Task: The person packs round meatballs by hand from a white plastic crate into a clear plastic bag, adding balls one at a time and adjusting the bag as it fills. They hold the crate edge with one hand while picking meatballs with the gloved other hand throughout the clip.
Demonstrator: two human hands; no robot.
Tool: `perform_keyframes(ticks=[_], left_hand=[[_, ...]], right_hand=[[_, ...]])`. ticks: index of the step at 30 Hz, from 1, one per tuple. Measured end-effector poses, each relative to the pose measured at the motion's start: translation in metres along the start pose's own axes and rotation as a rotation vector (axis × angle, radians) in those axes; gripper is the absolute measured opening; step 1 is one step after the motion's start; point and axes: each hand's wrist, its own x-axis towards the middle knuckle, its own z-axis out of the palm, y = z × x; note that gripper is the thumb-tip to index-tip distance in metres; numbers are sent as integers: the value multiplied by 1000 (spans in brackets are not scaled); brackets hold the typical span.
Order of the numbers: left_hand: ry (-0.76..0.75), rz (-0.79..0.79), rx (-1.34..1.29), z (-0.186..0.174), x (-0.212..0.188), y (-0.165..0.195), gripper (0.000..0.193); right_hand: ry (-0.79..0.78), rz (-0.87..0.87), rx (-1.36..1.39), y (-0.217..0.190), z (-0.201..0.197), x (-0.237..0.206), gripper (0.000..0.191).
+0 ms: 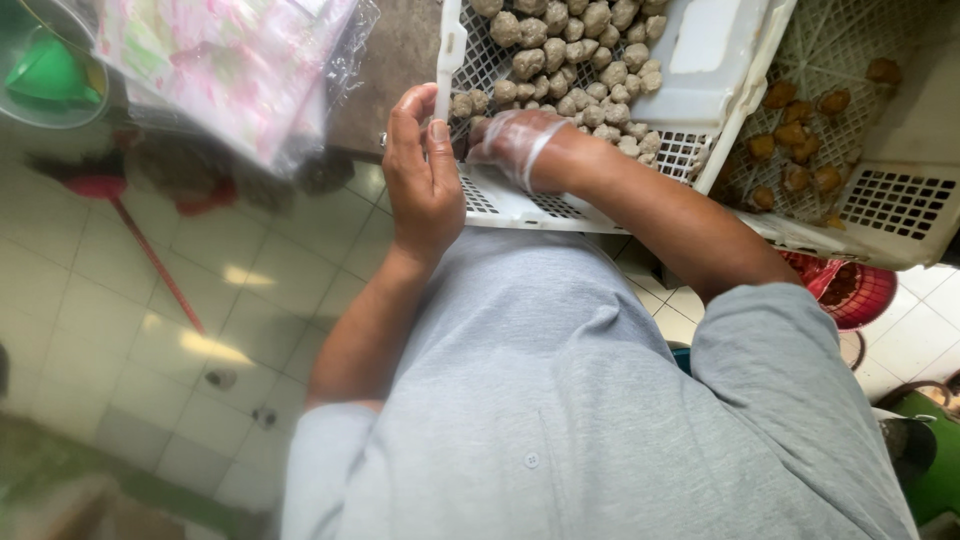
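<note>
While your left hand (425, 180) pinches the white tray's (520, 205) corner edge, your gloved right hand (515, 140) curls closed over pale balls (560, 60) inside it (what it grips is hidden); you seem mid-sorting; lifting one cleanly calls for keeping that tray steady.

One head-worn view looks steeply down, close over both hands, tiled floor (130, 330) below the left grip.

A dark table (400, 50) carries a white crate (700, 60) of grey balls (570, 60); beside it, a second crate (890, 200) and a plastic bag (230, 70).
</note>
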Motion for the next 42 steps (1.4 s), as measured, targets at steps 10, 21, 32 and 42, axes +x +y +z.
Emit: perform_keyframes(ticks=[10,21,32,42], left_hand=[[23,11,-11,-2,3,4,29],[44,26,0,-2,3,4,28],[14,-2,-22,-3,1,4,29],[-14,-7,-52,-3,-3,-2,28]], right_hand=[[-19,-24,-176,1,-4,22,37],[671,209,323,127,-22,45,26],[580,271,893,126,-24,10,29],[-205,745,311,46,-23,-97,47]])
